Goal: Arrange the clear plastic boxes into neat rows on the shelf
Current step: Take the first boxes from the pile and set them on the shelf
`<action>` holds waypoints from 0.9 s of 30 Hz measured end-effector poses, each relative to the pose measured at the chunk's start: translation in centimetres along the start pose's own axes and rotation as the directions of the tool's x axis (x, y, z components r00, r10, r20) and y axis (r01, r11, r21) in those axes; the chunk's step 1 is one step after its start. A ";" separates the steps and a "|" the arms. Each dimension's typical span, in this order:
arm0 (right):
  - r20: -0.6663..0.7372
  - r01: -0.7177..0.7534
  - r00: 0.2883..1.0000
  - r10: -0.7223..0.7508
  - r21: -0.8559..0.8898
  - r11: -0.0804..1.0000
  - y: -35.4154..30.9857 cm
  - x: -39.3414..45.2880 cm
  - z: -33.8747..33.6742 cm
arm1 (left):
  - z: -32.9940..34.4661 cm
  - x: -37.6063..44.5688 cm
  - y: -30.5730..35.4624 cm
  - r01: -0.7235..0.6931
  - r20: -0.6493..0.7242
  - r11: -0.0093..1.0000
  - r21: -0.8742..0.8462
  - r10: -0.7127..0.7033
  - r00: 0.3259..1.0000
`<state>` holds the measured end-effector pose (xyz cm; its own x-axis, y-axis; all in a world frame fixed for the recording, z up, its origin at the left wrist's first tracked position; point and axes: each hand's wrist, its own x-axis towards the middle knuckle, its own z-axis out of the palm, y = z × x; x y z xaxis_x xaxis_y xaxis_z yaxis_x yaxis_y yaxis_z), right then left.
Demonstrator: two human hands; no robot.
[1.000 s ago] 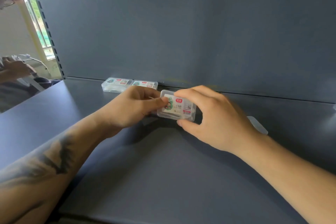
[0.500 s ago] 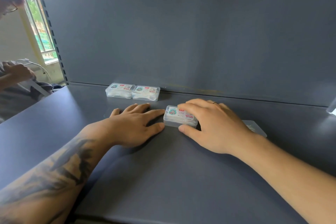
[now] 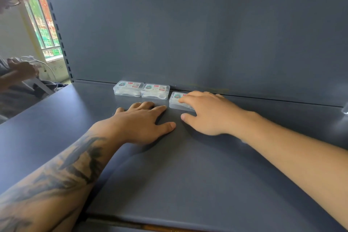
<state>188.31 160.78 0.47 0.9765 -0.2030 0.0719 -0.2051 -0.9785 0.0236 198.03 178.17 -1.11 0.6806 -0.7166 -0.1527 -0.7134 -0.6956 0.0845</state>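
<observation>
Head view: dark grey metal shelf (image 3: 188, 175) with a matching upright back panel (image 3: 207, 34). Two clear rectangular plastic boxes with printed labels (image 3: 128, 88) (image 3: 155, 91) lie side by side, touching, against the panel at frame centre. A third clear box (image 3: 176, 100) lies just right of them — the right hand (image 3: 205, 113) rests on it, fingers extended over its lid, thumb on the shelf. Left hand (image 3: 143, 120), tattooed forearm, lies flat and open on the shelf, holding nothing. Another person (image 3: 17, 73) sits at far left beside a window (image 3: 45, 24).
</observation>
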 end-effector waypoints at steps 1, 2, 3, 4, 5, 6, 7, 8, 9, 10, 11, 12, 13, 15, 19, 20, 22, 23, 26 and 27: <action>0.002 -0.003 1.000 0.003 0.000 1.000 0.1 0.6 0.0 | 0.0 0.0 0.0 0.000 0.001 1.000 0.001 0.000 1.000; 0.002 -0.008 1.000 0.008 0.003 1.000 0.1 1.1 0.0 | 0.0 0.0 0.0 -0.001 0.000 1.000 0.002 0.001 1.000; 0.000 -0.015 1.000 0.015 0.011 1.000 0.2 1.6 0.1 | 0.0 0.0 0.0 -0.001 0.000 1.000 0.003 0.001 1.000; 0.000 -0.021 1.000 0.021 0.019 1.000 0.3 2.1 0.1 | 0.0 0.0 0.0 0.000 0.000 1.000 0.002 0.000 1.000; 0.001 -0.025 1.000 0.025 0.023 0.999 0.4 2.5 0.2 | 0.0 0.1 0.0 0.000 0.002 1.000 0.002 0.000 1.000; 0.004 -0.026 1.000 0.026 0.023 0.999 0.5 2.8 0.3 | 0.0 0.1 0.0 0.001 0.002 1.000 0.002 -0.001 1.000; 0.008 -0.025 1.000 0.025 0.023 0.999 0.6 3.1 0.4 | 0.0 0.1 0.0 0.001 0.003 1.000 0.001 -0.001 1.000; 0.010 -0.025 1.000 0.025 0.028 0.999 0.7 3.3 0.5 | 0.0 0.1 0.0 0.000 0.003 1.000 0.001 0.000 1.000; 0.009 -0.028 1.000 0.027 0.040 0.999 0.8 3.4 0.6 | 0.0 0.1 0.0 -0.002 0.002 1.000 0.001 0.002 1.000; 0.004 -0.031 1.000 0.031 0.055 0.998 1.0 3.5 0.7 | 0.0 0.1 0.0 -0.003 0.002 1.000 0.000 0.003 1.000; -0.003 -0.034 0.999 0.034 0.067 0.997 1.1 3.6 0.8 | 0.0 0.1 -0.1 -0.005 0.002 1.000 -0.001 0.005 1.000; -0.010 -0.034 0.999 0.035 0.074 0.997 1.3 3.7 1.0 | 0.0 0.1 -0.1 -0.007 0.004 1.000 -0.002 0.007 1.000; -0.015 -0.033 0.999 0.034 0.078 0.996 1.5 3.8 1.0 | -0.1 0.1 -0.1 -0.009 0.005 1.000 -0.002 0.009 1.000; -0.011 -0.029 0.999 0.030 0.094 0.995 1.7 3.9 1.1 | -0.1 0.1 0.0 -0.012 0.005 1.000 -0.004 0.012 1.000; 0.006 -0.004 1.000 0.003 0.141 0.990 2.1 3.3 0.8 | -0.1 0.2 0.1 -0.013 -0.004 1.000 -0.015 0.013 1.000; -0.008 0.006 1.000 -0.005 0.165 0.986 2.5 2.8 0.5 | -0.1 0.2 0.1 -0.014 -0.008 1.000 -0.017 0.014 1.000; -0.051 0.035 0.998 -0.025 0.207 0.978 3.4 0.9 -0.1 | 0.1 0.2 0.0 -0.020 -0.022 1.000 -0.020 0.019 1.000; -0.070 0.047 0.997 -0.032 0.221 0.974 4.0 -0.4 -0.4 | 0.1 0.2 0.0 -0.025 -0.034 0.999 -0.022 0.024 0.999; -0.086 0.023 0.996 0.000 0.269 0.963 6.3 -4.9 -1.0 | 0.2 0.2 0.4 -0.064 -0.081 0.998 -0.017 0.062 0.995; -0.079 0.000 0.997 0.024 0.289 0.957 7.1 -6.4 -0.9 | 0.2 0.1 0.7 -0.085 -0.096 0.996 -0.013 0.084 0.992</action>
<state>180.52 155.16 1.11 0.9632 -0.2228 0.1506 -0.1776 -0.9475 -0.2658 197.59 177.64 -1.23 0.6314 -0.7739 -0.0496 -0.7667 -0.6326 0.1098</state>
